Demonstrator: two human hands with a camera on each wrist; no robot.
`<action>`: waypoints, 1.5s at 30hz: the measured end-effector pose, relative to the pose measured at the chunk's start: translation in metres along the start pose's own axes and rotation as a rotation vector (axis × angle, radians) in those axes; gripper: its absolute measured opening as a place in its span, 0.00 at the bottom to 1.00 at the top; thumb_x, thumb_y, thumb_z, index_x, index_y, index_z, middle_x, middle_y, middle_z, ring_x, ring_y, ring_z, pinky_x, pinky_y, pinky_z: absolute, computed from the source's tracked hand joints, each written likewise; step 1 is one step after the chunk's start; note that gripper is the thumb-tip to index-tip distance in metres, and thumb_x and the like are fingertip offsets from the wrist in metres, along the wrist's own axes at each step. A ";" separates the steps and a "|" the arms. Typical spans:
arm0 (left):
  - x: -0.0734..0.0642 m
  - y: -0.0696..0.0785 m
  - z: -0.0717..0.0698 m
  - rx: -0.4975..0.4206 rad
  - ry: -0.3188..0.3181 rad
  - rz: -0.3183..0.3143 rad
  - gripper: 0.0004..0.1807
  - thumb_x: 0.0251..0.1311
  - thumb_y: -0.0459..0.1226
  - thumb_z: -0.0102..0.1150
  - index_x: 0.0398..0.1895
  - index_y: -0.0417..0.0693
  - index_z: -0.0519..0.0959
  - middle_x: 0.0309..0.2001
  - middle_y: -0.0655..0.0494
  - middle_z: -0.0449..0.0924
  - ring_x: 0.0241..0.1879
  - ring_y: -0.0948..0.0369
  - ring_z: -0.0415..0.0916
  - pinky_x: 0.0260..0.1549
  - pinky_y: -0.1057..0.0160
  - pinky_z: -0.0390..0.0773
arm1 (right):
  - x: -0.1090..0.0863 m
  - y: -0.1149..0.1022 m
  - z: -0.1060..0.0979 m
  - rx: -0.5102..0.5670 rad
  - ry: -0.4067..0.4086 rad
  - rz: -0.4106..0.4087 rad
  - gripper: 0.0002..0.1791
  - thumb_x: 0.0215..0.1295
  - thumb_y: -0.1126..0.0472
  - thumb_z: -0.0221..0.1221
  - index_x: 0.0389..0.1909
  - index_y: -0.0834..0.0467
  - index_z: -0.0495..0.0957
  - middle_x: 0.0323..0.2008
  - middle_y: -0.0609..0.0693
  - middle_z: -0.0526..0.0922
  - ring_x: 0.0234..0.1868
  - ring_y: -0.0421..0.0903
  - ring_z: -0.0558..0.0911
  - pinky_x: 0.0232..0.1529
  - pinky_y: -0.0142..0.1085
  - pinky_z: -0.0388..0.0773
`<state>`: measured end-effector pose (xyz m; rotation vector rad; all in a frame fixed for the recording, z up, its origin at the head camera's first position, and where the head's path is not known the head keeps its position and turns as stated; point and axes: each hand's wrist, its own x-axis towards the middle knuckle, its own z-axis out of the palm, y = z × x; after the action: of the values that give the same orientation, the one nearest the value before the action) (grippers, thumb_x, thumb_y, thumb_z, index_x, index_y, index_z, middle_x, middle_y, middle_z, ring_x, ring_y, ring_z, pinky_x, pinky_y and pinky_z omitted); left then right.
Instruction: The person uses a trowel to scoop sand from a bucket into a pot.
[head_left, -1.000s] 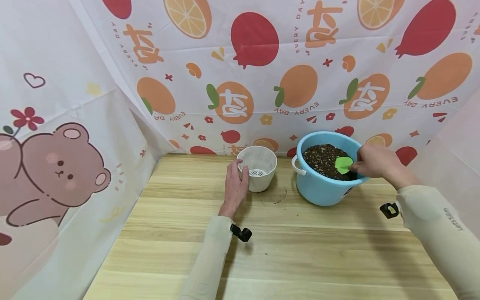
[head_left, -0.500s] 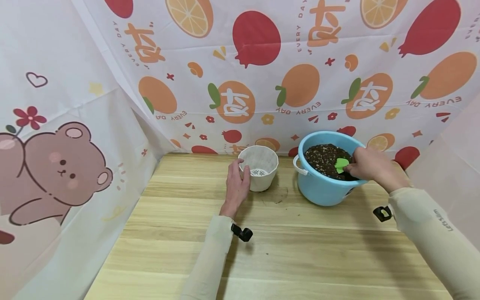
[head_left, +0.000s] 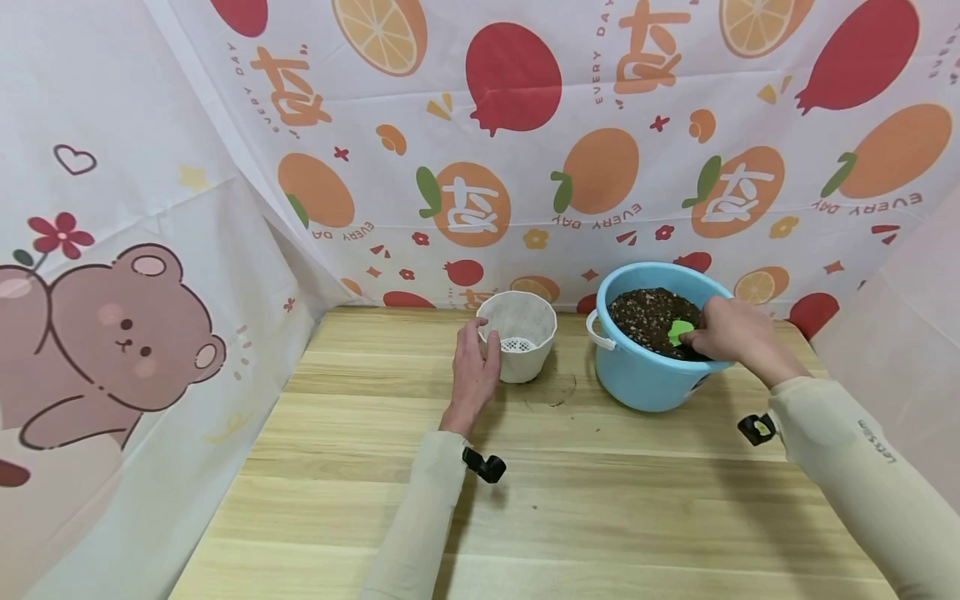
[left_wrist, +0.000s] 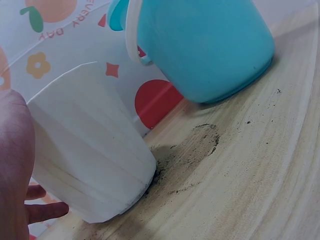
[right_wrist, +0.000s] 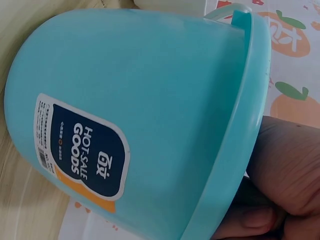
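Note:
A white plastic plant pot [head_left: 525, 365] with a perforated bottom stands on the wooden table. My left hand [head_left: 474, 367] grips its left side, thumb and fingers at the wall; in the left wrist view, fingertips [left_wrist: 47, 212] show past the pot's lower side. To the right, a light blue bucket [head_left: 637, 383] holds dark, speckled soil [head_left: 647, 317]. Over its right rim reaches my right hand [head_left: 738, 333], pinching a small green scoop [head_left: 680, 331] whose blade is partly sunk in the soil. The bucket wall hides much of that hand in the right wrist view.
A white bucket handle [head_left: 598, 331] hangs on the side facing the pot. Loose soil crumbs [left_wrist: 212, 137] lie on the table [head_left: 525, 517] between pot and bucket. Fruit-printed cloth [head_left: 517, 183] rises behind the table, with a bear-printed sheet [head_left: 150, 333] at the left.
My right hand has moved left and slightly deeper into the bucket, and less of the green scoop shows above the soil. My left hand and the pot stay in place.

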<state>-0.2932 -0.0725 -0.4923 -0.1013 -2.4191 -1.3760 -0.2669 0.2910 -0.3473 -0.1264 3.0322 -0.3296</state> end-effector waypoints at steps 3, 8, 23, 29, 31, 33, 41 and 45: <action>0.001 0.000 0.000 -0.003 0.001 -0.002 0.22 0.78 0.46 0.44 0.66 0.45 0.68 0.58 0.43 0.71 0.40 0.52 0.69 0.44 0.49 0.73 | 0.000 -0.001 0.000 0.007 0.002 0.011 0.19 0.62 0.51 0.66 0.15 0.56 0.78 0.14 0.49 0.77 0.20 0.47 0.74 0.22 0.38 0.65; 0.001 0.000 0.000 -0.006 -0.002 -0.001 0.24 0.77 0.49 0.42 0.66 0.45 0.68 0.58 0.43 0.71 0.39 0.52 0.69 0.43 0.50 0.73 | -0.001 -0.001 0.001 0.020 -0.012 0.024 0.20 0.62 0.49 0.65 0.15 0.56 0.79 0.13 0.48 0.76 0.20 0.47 0.73 0.21 0.38 0.64; 0.000 0.000 -0.001 -0.014 -0.001 0.005 0.23 0.77 0.47 0.45 0.66 0.44 0.68 0.53 0.44 0.71 0.34 0.55 0.69 0.40 0.53 0.72 | -0.005 0.001 -0.001 0.067 -0.036 0.045 0.21 0.65 0.47 0.64 0.21 0.60 0.82 0.16 0.49 0.78 0.21 0.47 0.75 0.23 0.37 0.66; 0.000 0.000 -0.003 -0.002 -0.013 0.006 0.26 0.77 0.51 0.42 0.67 0.45 0.68 0.52 0.44 0.71 0.35 0.55 0.68 0.38 0.55 0.70 | -0.007 0.003 -0.002 0.080 -0.036 0.041 0.21 0.65 0.47 0.64 0.23 0.61 0.83 0.18 0.50 0.79 0.22 0.48 0.75 0.23 0.38 0.66; -0.001 -0.001 -0.003 0.003 -0.017 0.002 0.26 0.77 0.52 0.41 0.67 0.45 0.68 0.53 0.44 0.71 0.35 0.55 0.68 0.38 0.56 0.70 | -0.007 0.003 -0.002 0.083 -0.030 0.038 0.22 0.66 0.47 0.63 0.22 0.61 0.83 0.17 0.50 0.78 0.22 0.47 0.75 0.22 0.37 0.66; -0.001 -0.001 -0.003 0.004 -0.021 0.001 0.26 0.77 0.52 0.40 0.67 0.45 0.67 0.54 0.44 0.71 0.35 0.55 0.68 0.38 0.56 0.70 | -0.008 0.003 -0.001 0.092 -0.023 0.041 0.23 0.66 0.47 0.63 0.19 0.60 0.81 0.15 0.48 0.75 0.20 0.46 0.74 0.22 0.37 0.66; 0.000 0.000 -0.003 -0.009 -0.021 0.004 0.25 0.77 0.50 0.42 0.67 0.45 0.67 0.51 0.44 0.71 0.34 0.55 0.68 0.37 0.57 0.70 | -0.012 0.007 -0.002 0.136 0.000 0.057 0.26 0.67 0.45 0.61 0.13 0.57 0.76 0.11 0.45 0.68 0.17 0.46 0.70 0.20 0.37 0.64; -0.001 -0.001 -0.003 -0.008 -0.019 0.000 0.26 0.77 0.51 0.42 0.67 0.44 0.67 0.52 0.45 0.71 0.35 0.56 0.68 0.37 0.57 0.70 | -0.015 0.008 -0.004 0.140 0.011 0.045 0.27 0.68 0.45 0.61 0.12 0.56 0.75 0.10 0.44 0.66 0.17 0.45 0.68 0.19 0.37 0.63</action>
<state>-0.2922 -0.0754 -0.4923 -0.1169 -2.4287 -1.3907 -0.2533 0.3012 -0.3443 -0.0466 3.0053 -0.5383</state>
